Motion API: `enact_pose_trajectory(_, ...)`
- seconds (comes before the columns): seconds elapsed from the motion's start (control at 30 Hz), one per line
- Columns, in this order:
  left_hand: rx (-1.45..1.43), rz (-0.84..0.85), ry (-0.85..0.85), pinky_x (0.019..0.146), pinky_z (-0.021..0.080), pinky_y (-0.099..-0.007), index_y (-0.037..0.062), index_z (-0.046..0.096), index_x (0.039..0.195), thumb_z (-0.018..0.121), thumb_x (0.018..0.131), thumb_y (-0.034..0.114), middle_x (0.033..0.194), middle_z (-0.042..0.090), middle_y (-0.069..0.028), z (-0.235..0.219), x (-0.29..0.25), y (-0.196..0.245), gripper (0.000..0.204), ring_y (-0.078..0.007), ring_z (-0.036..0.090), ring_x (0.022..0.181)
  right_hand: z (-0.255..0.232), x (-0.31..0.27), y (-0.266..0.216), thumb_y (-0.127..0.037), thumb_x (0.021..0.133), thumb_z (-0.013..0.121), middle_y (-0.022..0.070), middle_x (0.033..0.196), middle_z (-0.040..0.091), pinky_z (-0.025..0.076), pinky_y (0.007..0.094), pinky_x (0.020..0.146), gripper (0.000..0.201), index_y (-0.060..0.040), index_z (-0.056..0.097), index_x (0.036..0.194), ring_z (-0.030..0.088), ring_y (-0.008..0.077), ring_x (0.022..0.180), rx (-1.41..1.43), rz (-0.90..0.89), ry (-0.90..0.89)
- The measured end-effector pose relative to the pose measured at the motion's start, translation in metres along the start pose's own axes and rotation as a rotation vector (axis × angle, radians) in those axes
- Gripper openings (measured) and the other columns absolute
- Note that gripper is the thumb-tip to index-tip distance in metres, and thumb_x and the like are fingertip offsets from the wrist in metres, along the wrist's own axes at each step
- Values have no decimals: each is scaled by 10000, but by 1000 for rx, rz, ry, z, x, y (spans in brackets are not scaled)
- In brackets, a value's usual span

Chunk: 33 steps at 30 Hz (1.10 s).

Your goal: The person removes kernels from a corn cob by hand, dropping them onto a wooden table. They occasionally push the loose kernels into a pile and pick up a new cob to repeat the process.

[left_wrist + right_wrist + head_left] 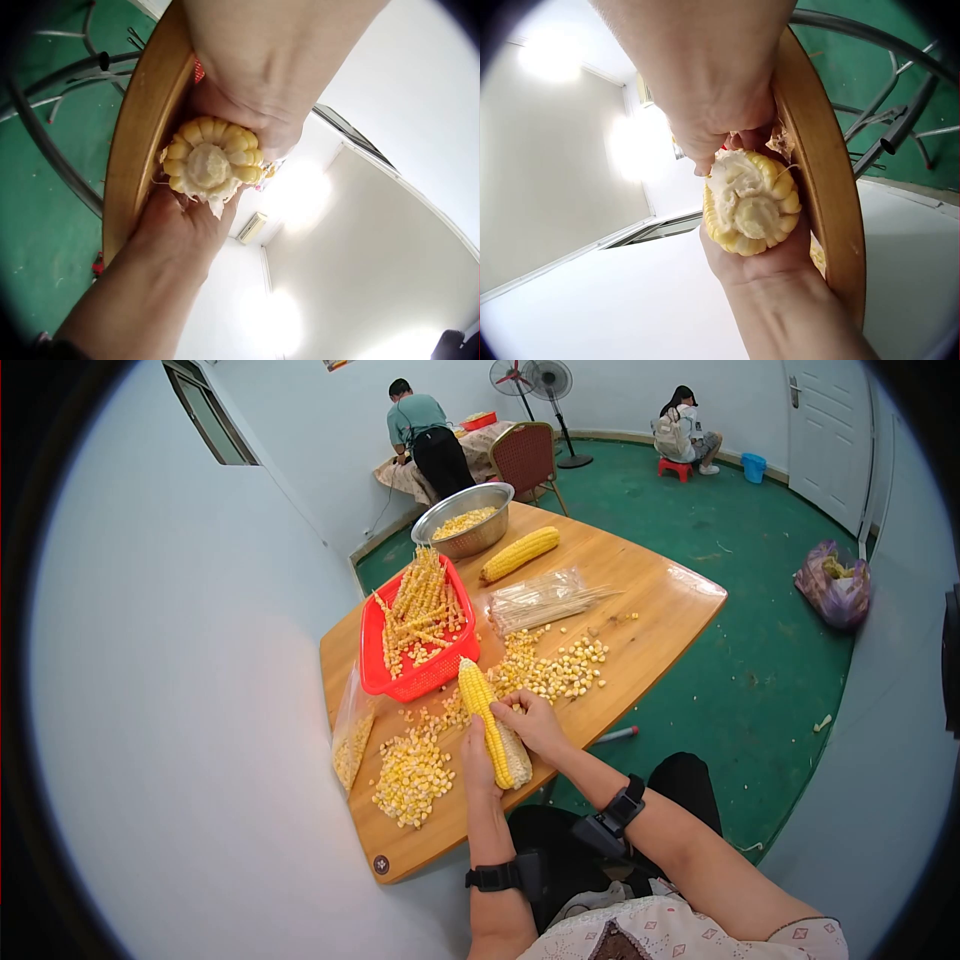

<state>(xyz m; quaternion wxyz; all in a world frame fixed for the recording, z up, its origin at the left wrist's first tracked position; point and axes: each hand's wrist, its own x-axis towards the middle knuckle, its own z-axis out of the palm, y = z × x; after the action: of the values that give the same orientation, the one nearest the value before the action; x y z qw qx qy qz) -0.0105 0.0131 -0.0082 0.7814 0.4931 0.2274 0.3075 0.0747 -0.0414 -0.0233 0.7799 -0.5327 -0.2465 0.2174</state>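
Note:
An ear of corn (482,710) stands tilted over the near edge of the table, its cut end toward me. Yellow kernels cover its left side; a pale strip on the right is bare. My left hand (479,760) grips it from the left and beneath. With thumb and bent fingers, my right hand (535,726) pinches at the upper right side, along the border of the bare strip. In the right wrist view the ear's butt end (751,214) shows a white core ringed partly by kernels, with the left hand (761,262) under it.
Loose kernels (412,775) lie on the wooden table (640,600). Beyond them are a red basket (372,645) of stripped cobs, a metal bowl (490,538), another ear (520,553) and a bag of skewers (535,600). A kernel bag (352,745) lies left. Two people are farther back.

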Motion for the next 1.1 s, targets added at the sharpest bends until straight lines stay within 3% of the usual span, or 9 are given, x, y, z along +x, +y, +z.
enact_pose_trajectory(0.67, -101, -60, -65, 593, 476, -263, 31, 458, 1093, 392, 872, 373, 877, 557, -70, -1, -1, 4, 412, -145, 556, 723, -2, -5, -7, -176, 765, 604, 44, 741, 584, 424, 222, 593, 208, 24, 585, 821, 511, 79, 667, 11, 5, -57)
enact_pose_trajectory(0.87, -124, -76, -60, 593, 475, -258, 35, 464, 1085, 379, 877, 372, 876, 559, -71, -2, -1, 5, 406, -145, 557, 723, -3, -4, -9, -139, 783, 574, 36, 734, 578, 414, 217, 565, 170, 26, 590, 823, 501, 71, 654, 99, 128, -55)
enact_pose_trajectory(0.97, -139, -85, -65, 591, 475, -255, 32, 466, 1078, 372, 879, 369, 877, 560, -71, -1, -4, 7, 402, -143, 556, 723, -3, -8, -15, -146, 811, 536, 15, 681, 549, 389, 202, 519, 160, 7, 580, 812, 471, 49, 603, 53, 50, -70)
enact_pose_trajectory(1.1, -105, -35, -75, 580, 462, -258, 1, 473, 1042, 360, 886, 349, 834, 546, -82, 5, -8, 9, 397, -133, 545, 695, -7, -6, -18, -214, 841, 498, -19, 637, 484, 344, 183, 468, 191, -32, 547, 808, 416, 24, 545, 235, 249, -87)
